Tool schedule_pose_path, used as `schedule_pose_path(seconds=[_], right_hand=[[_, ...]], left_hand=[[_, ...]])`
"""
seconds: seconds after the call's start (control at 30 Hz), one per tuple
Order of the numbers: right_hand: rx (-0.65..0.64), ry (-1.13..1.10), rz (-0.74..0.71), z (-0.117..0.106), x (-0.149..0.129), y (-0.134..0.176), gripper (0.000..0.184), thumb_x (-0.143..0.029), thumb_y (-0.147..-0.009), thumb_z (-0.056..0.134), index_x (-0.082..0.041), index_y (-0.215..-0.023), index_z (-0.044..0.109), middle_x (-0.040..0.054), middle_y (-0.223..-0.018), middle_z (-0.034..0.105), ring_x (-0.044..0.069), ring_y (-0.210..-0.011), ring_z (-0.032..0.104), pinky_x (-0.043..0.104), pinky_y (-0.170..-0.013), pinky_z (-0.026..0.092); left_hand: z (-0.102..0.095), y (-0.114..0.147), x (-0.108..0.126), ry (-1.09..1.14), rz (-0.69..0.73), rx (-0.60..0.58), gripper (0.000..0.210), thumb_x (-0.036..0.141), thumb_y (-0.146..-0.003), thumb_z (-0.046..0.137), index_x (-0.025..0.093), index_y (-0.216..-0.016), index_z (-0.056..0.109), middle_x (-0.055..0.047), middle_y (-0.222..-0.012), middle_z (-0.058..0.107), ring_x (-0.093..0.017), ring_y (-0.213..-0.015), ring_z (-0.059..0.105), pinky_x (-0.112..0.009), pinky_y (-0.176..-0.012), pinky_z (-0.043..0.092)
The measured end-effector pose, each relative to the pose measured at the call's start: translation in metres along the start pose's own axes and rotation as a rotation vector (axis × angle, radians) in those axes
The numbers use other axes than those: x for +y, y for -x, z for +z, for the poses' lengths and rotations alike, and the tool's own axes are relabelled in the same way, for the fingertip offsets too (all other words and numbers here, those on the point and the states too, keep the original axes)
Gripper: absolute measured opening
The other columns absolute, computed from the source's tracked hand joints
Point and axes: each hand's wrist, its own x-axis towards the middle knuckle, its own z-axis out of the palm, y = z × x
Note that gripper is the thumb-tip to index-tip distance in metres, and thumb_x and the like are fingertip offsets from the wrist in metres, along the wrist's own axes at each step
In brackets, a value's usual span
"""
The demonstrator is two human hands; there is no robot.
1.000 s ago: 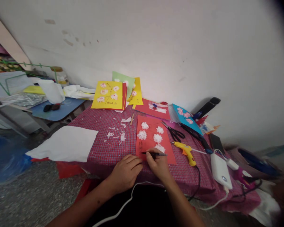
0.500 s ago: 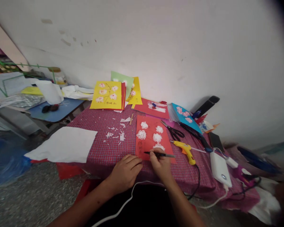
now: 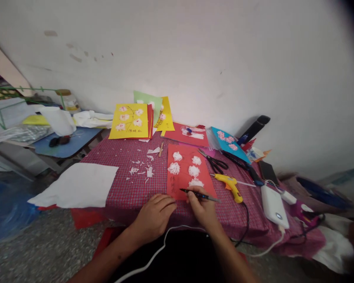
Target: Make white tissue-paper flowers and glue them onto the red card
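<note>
A red sheet of paper lies at the near edge of the table, with white crumpled-paper flowers on it and dark handwritten characters at its lower left. My right hand is closed round a black pen, whose tip is just right of the characters; whether it touches the paper I cannot tell. My left hand rests flat at the sheet's lower left corner, fingers stretched and holding nothing.
Black-handled scissors and a yellow glue gun lie right of the sheet, near a white power bank. White paper scraps and a white cloth-like sheet are to the left. Finished-looking yellow cards stand behind.
The pen has tilted, its back end dropping slightly, and the last written character has more strokes. The whole view has shifted a little; my left hand stays in place.
</note>
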Motion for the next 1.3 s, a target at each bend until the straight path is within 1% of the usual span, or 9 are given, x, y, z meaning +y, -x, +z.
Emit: schedule_pose_path(seconds=[0.13, 0.23, 0.3, 0.4, 0.53, 0.7, 0.9, 1.07, 1.3], right_hand=[[0.076, -0.153, 0.035, 0.002, -0.001, 0.004, 0.016, -0.035, -0.094, 0.060, -0.021, -0.098, 0.067, 0.0009, -0.070, 0.066, 0.018, -0.059, 0.063, 0.030, -0.057, 0.052], [0.116, -0.270, 0.048, 0.004, -0.009, 0.007, 0.015, -0.035, -0.092, 0.063, -0.021, -0.098, 0.066, 0.0009, -0.070, 0.067, 0.017, -0.058, 0.064, 0.029, -0.056, 0.053], [0.104, -0.335, 0.044, 0.006, -0.014, 0.011, 0.014, -0.034, -0.092, 0.064, -0.021, -0.097, 0.066, 0.0009, -0.068, 0.067, 0.017, -0.057, 0.064, 0.029, -0.055, 0.052], [0.047, -0.408, 0.050, 0.013, -0.020, 0.015, 0.013, -0.033, -0.093, 0.063, -0.021, -0.096, 0.066, 0.0010, -0.068, 0.067, 0.016, -0.056, 0.063, 0.028, -0.055, 0.051], [0.011, -0.444, 0.066, 0.023, -0.023, 0.018, 0.014, -0.035, -0.092, 0.065, -0.021, -0.092, 0.065, 0.0007, -0.068, 0.067, 0.015, -0.055, 0.062, 0.027, -0.053, 0.051], [-0.009, -0.428, 0.076, 0.025, -0.025, 0.017, 0.015, -0.037, -0.091, 0.065, -0.021, -0.091, 0.065, -0.0006, -0.064, 0.066, 0.015, -0.053, 0.063, 0.026, -0.052, 0.051], [-0.097, -0.417, 0.143, 0.030, -0.030, 0.015, 0.014, -0.035, -0.087, 0.067, -0.021, -0.089, 0.065, -0.0033, -0.058, 0.062, 0.015, -0.049, 0.061, 0.025, -0.050, 0.049], [-0.132, -0.448, 0.186, 0.036, -0.026, 0.016, 0.016, -0.036, -0.087, 0.067, -0.021, -0.090, 0.066, -0.0035, -0.060, 0.063, 0.014, -0.049, 0.060, 0.026, -0.051, 0.049], [-0.126, -0.553, 0.251, 0.036, -0.016, 0.011, 0.024, -0.042, -0.087, 0.070, -0.019, -0.090, 0.066, -0.0005, -0.067, 0.069, 0.013, -0.051, 0.061, 0.025, -0.051, 0.048]], left_hand=[[-0.007, -0.005, -0.003, 0.019, -0.107, 0.005, 0.035, 0.013, -0.098, 0.042, 0.017, -0.127, 0.061, -0.010, -0.109, 0.071, -0.022, -0.096, 0.067, -0.039, -0.086, 0.057], [-0.012, -0.014, -0.008, 0.028, -0.212, -0.016, 0.035, 0.019, -0.102, 0.040, 0.019, -0.134, 0.055, -0.010, -0.113, 0.072, -0.022, -0.098, 0.069, -0.039, -0.085, 0.057], [-0.012, -0.020, -0.011, 0.036, -0.255, -0.025, 0.036, 0.020, -0.101, 0.042, 0.019, -0.135, 0.052, -0.010, -0.115, 0.072, -0.023, -0.100, 0.070, -0.039, -0.086, 0.057], [-0.009, -0.023, -0.015, 0.031, -0.286, -0.021, 0.036, 0.018, -0.098, 0.045, 0.020, -0.134, 0.052, -0.009, -0.108, 0.074, -0.022, -0.092, 0.072, -0.037, -0.081, 0.057], [-0.006, -0.019, -0.018, 0.036, -0.271, -0.016, 0.038, 0.015, -0.095, 0.046, 0.020, -0.133, 0.051, -0.006, -0.099, 0.074, -0.021, -0.086, 0.071, -0.035, -0.078, 0.056], [-0.005, -0.016, -0.019, 0.008, -0.255, -0.030, 0.042, 0.013, -0.092, 0.048, 0.020, -0.133, 0.050, -0.008, -0.104, 0.074, -0.023, -0.091, 0.072, -0.039, -0.080, 0.057], [-0.004, -0.015, -0.019, -0.032, -0.217, -0.069, 0.046, 0.012, -0.089, 0.049, 0.018, -0.134, 0.050, -0.011, -0.112, 0.074, -0.026, -0.096, 0.072, -0.042, -0.082, 0.058], [0.000, -0.011, -0.022, -0.043, -0.217, -0.080, 0.046, 0.013, -0.090, 0.049, 0.019, -0.135, 0.049, -0.011, -0.110, 0.074, -0.026, -0.096, 0.072, -0.044, -0.083, 0.058], [-0.006, -0.009, -0.023, 0.177, -0.246, -0.007, 0.044, 0.014, -0.093, 0.050, 0.022, -0.136, 0.047, -0.011, -0.120, 0.070, -0.023, -0.104, 0.070, -0.041, -0.090, 0.057]])
